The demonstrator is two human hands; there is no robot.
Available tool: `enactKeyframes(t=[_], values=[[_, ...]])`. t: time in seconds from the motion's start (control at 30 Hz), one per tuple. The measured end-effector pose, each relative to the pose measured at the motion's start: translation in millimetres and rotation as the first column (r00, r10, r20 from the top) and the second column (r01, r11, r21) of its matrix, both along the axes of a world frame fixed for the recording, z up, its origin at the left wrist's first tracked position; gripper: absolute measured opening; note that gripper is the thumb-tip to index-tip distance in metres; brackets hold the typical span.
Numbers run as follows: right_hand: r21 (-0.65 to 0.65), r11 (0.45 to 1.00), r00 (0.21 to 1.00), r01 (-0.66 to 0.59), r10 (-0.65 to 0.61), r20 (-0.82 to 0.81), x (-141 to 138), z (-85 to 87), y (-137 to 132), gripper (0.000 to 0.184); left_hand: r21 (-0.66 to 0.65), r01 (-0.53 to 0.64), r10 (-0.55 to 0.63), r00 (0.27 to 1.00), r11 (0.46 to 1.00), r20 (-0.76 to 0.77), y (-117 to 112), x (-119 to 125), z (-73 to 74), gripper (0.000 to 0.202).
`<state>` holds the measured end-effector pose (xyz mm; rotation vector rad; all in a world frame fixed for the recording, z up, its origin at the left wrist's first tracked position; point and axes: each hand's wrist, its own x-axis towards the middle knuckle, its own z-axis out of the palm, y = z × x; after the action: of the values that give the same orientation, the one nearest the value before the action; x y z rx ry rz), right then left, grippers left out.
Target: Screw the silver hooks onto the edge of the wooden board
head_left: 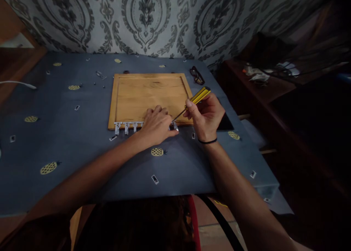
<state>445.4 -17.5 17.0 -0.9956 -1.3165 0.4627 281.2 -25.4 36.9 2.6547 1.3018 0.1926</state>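
A wooden board with a raised frame lies flat on the table. Along its near edge runs a metal strip with several silver clips; its middle is hidden by my left hand. That hand presses down there, fingers curled over the board and thumb beside the rightmost clip, holding the strip against the edge. My right hand is closed round a yellow-and-black screwdriver. Its shaft slants down to the left, with the tip at the strip's right end, close to my left fingers.
Glasses lie beyond the board's right corner. Small metal pieces are scattered left of the board. A dark flat object sits partly behind my right wrist. A white cable reaches over the left side of the blue tablecloth.
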Motion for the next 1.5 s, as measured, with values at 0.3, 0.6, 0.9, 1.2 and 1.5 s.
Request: enactKeyframes(t=[0.3,0.6,0.9,1.2,1.5], values=[[-0.116,0.987,0.993,-0.116,0.114,-0.022,1,12.8,-6,0.045,0.000,-0.001,0.001,1.000,1.000,-0.003,-1,0,2.5,0.036],[-0.226,0.945,0.966,-0.238,0.254,0.041,11,24.3,-9,0.041,-0.023,0.006,-0.007,1.000,1.000,-0.007,-1,0,4.3,0.036],[-0.204,0.962,0.984,-0.181,0.177,-0.036,8,14.6,-3,0.047,0.008,0.004,-0.004,1.000,1.000,-0.011,-1,-1,1.2,0.039],[-0.103,0.986,0.991,-0.132,0.129,-0.031,10,21.6,-8,0.041,-0.010,0.002,-0.002,1.000,1.000,-0.001,-1,0,1.9,0.037],[-0.119,0.977,0.984,-0.176,0.173,-0.042,6,18.2,-7,0.037,-0.008,0.000,0.000,1.000,1.000,-0.009,-1,0,3.4,0.039]])
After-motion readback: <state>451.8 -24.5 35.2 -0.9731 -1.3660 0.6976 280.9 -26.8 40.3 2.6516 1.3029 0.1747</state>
